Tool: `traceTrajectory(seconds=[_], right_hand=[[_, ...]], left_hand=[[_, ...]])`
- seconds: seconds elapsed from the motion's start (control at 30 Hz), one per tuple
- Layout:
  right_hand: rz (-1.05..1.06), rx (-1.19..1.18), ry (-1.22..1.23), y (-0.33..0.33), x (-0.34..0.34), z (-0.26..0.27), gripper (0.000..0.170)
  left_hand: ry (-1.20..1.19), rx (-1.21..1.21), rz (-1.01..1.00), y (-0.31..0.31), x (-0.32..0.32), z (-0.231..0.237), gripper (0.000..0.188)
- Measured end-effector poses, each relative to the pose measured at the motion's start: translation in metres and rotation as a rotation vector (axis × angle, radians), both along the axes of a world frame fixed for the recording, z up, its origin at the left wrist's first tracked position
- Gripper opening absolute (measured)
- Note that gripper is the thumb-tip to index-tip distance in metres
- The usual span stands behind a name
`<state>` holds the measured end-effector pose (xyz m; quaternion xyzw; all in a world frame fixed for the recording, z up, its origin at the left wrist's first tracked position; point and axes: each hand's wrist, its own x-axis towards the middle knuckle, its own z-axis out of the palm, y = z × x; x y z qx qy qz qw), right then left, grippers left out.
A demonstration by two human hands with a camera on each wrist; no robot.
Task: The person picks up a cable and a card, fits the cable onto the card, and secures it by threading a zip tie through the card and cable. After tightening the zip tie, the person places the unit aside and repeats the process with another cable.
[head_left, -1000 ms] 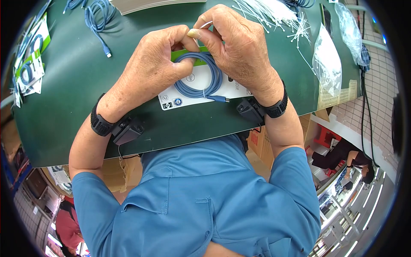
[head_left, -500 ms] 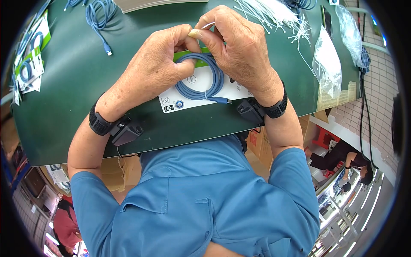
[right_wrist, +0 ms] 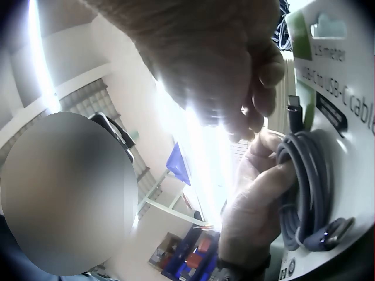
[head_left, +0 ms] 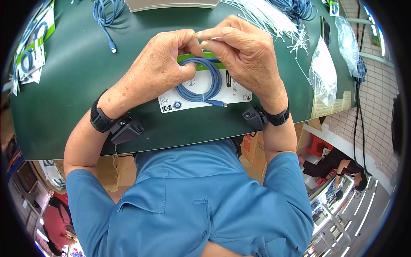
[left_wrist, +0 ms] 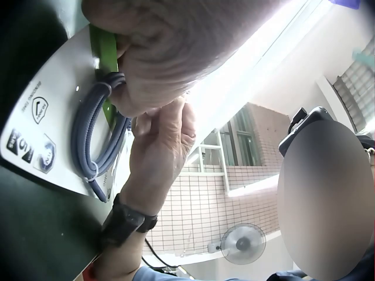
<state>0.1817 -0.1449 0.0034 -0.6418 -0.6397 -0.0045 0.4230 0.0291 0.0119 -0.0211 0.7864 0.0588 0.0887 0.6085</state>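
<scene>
A coiled blue cable (head_left: 198, 96) lies against a white and green card (head_left: 237, 93), a thin white tie round its lower side. My left hand (head_left: 160, 64) grips the coil and card at the top, thumb over the coil; in the left wrist view the coil (left_wrist: 88, 132) hangs beside that hand. My right hand (head_left: 250, 53) is just right of it, index finger reaching to the left fingertips, a sliver of white strip (head_left: 217, 38) between finger and thumb. In the right wrist view the coil (right_wrist: 310, 181) shows both cable ends.
White ties (head_left: 274, 17) are heaped at the back right, near a clear bag of ties (head_left: 323, 77). Carded cables (head_left: 32, 55) lie at the left edge, a loose blue cable (head_left: 105, 17) at the back left. A pale stack (head_left: 171, 4) stands at the back.
My right hand has shifted slightly right and down, its index finger now stretched toward the left fingertips. More of the card's print shows. My left hand keeps its grip.
</scene>
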Motion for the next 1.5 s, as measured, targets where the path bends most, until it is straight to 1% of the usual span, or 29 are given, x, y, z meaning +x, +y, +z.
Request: traceTrajectory(seconds=[0.1, 0.13, 0.23, 0.27, 0.37, 0.5, 0.67, 0.77, 0.8, 0.9, 0.93, 1.03, 1.17, 1.5], right_hand=[[0.068, -0.245, 0.350, -0.007, -0.004, 0.012, 0.023], [0.072, -0.248, 0.346, -0.009, -0.004, 0.016, 0.023], [0.232, -0.408, 0.529, -0.014, 0.000, 0.024, 0.025], [0.234, -0.409, 0.526, -0.015, 0.001, 0.025, 0.025], [0.258, -0.453, 0.581, -0.016, 0.004, 0.027, 0.025], [0.257, -0.408, 0.612, -0.017, 0.005, 0.025, 0.025], [0.232, -0.304, 0.527, -0.014, 0.000, 0.021, 0.028], [0.171, -0.197, 0.309, -0.010, -0.004, 0.024, 0.028], [0.174, -0.197, 0.305, -0.010, -0.006, 0.024, 0.028], [0.090, -0.030, 0.171, -0.008, -0.014, 0.021, 0.025], [0.096, -0.032, 0.166, -0.007, -0.014, 0.020, 0.025], [0.132, 0.129, 0.007, -0.005, -0.014, 0.019, 0.024], [0.120, 0.180, -0.050, -0.004, -0.016, 0.021, 0.027], [0.081, 0.158, -0.049, -0.002, -0.015, 0.012, 0.034]], left_hand=[[0.062, 0.023, -0.018, 0.003, 0.000, 0.007, 0.016], [0.059, 0.021, -0.013, 0.003, 0.000, 0.006, 0.016], [0.089, -0.017, -0.006, 0.002, 0.000, 0.005, 0.016], [0.087, -0.017, -0.003, 0.001, 0.000, 0.003, 0.016], [-0.025, -0.033, 0.043, -0.002, 0.002, -0.001, 0.017], [0.011, 0.032, -0.017, 0.003, 0.001, 0.002, 0.018], [-0.020, 0.045, -0.007, 0.005, 0.001, 0.005, 0.018], [0.079, 0.023, -0.035, 0.010, 0.001, 0.017, 0.014], [0.075, 0.023, -0.031, 0.011, 0.001, 0.020, 0.014], [0.081, 0.003, -0.013, 0.016, 0.000, 0.025, 0.015], [0.075, 0.001, -0.007, 0.017, 0.001, 0.026, 0.015], [-0.058, 0.049, 0.036, 0.021, 0.001, 0.027, 0.018], [-0.045, 0.109, 0.024, 0.023, -0.001, 0.036, 0.015], [0.021, 0.182, 0.029, 0.020, -0.003, 0.044, 0.016]])
